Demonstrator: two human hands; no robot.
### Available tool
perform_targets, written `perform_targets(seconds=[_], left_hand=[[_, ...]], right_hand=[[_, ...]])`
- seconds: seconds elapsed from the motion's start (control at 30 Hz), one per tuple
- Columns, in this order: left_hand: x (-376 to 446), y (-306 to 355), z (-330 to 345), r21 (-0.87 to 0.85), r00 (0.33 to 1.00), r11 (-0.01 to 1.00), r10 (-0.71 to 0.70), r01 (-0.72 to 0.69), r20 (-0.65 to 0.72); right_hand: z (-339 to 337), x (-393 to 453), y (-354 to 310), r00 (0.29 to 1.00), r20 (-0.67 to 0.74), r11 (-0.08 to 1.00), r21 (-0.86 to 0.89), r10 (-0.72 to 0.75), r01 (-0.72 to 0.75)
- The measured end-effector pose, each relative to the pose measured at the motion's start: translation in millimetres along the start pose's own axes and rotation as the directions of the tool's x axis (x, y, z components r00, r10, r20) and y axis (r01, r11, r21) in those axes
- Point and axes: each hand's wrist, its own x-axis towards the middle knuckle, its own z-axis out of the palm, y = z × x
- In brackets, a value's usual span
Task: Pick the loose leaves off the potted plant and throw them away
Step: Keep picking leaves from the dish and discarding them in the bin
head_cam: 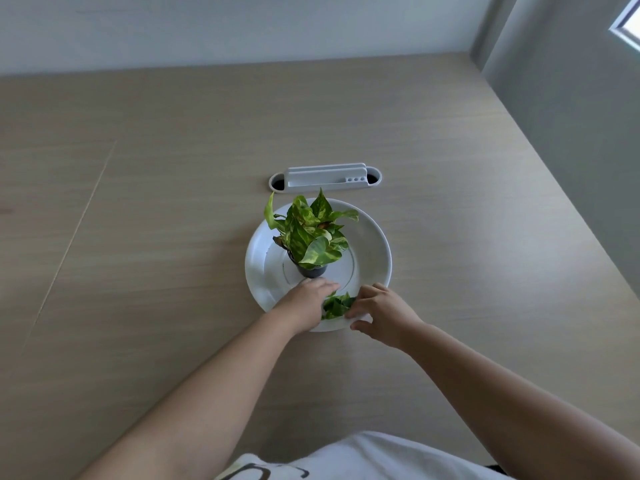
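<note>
Just below the centre of the frame, a white plate on a pale wooden desk carries a small dark pot with a variegated plant. A heap of picked leaves lies on the plate's near rim, directly between the two hands. The left hand lies palm down, fingers extended toward the pot's base, touching the heap's left edge; it grips nothing visible. The right hand is curled, its fingertips against the heap's right edge and its thumb under the rim; whether it pinches any leaves cannot be told. The heap runs from lower left to upper right. Both hands are about equally near, so a two-sided scoop seems likely. A grey cable tray sits beyond the plate.
</note>
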Motion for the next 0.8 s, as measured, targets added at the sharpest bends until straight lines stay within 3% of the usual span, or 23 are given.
perform_targets(seconds=[0.2,0.4,0.6,0.8], left_hand=[[-7.1,-11.1,-13.0,0.056,0.999,0.998,0.027,-0.025,-0.044],[-16.5,-22.0,-13.1,-0.001,0.994,0.996,-0.084,0.084,-0.074],[-12.9,-3.0,0.4,-0.037,0.991,0.991,-0.130,0.129,-0.027],[-12.5,-1.9,-0.9,-0.071,0.988,0.987,-0.149,0.146,-0.042]], right_hand=[[0.6,-0.8,1.7,1.000,0.016,1.000,-0.012,0.010,-0.010],[-19.3,14.8,-6.8,0.980,0.187,0.998,-0.008,0.060,-0.060],[-21.4,34.6,-12.8,0.942,0.231,0.950,-0.255,0.242,-0.181],[-4.5,43.4,-24.1,0.935,0.149,0.915,-0.304,0.321,-0.266]])
